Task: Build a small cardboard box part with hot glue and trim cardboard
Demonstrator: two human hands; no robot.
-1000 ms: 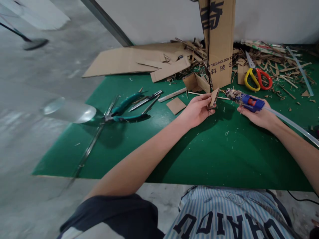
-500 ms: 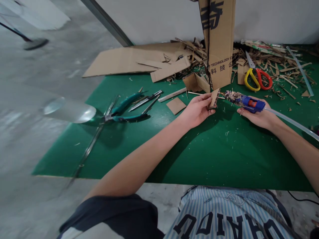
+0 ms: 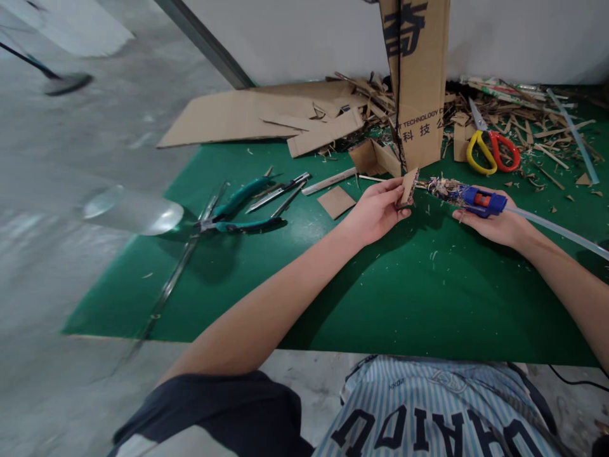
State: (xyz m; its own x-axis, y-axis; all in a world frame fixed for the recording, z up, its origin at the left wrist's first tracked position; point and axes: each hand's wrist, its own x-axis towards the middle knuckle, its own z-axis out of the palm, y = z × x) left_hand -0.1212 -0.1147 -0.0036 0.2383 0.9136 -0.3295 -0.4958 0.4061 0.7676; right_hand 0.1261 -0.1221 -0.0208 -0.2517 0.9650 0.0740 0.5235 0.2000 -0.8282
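Note:
My left hand (image 3: 375, 209) pinches a small cardboard piece (image 3: 408, 187) upright above the green mat (image 3: 333, 279). My right hand (image 3: 495, 222) grips a blue glue gun (image 3: 469, 195), its glue-crusted nozzle pointing left and almost touching the cardboard piece. A clear glue stick (image 3: 556, 235) trails out of the gun's back toward the right.
A tall printed cardboard panel (image 3: 419, 76) stands just behind the hands. Red-and-yellow scissors (image 3: 492, 149) lie among cardboard scraps at the back right. Teal pliers (image 3: 242, 212), a utility knife (image 3: 278, 190), a metal ruler (image 3: 181, 266) and a small cardboard square (image 3: 335, 202) lie left. Flat cardboard sheets (image 3: 247, 114) sit at the back left.
The glue gun has shifted slightly left, bringing its nozzle closer to the cardboard piece. My left hand has stayed in place.

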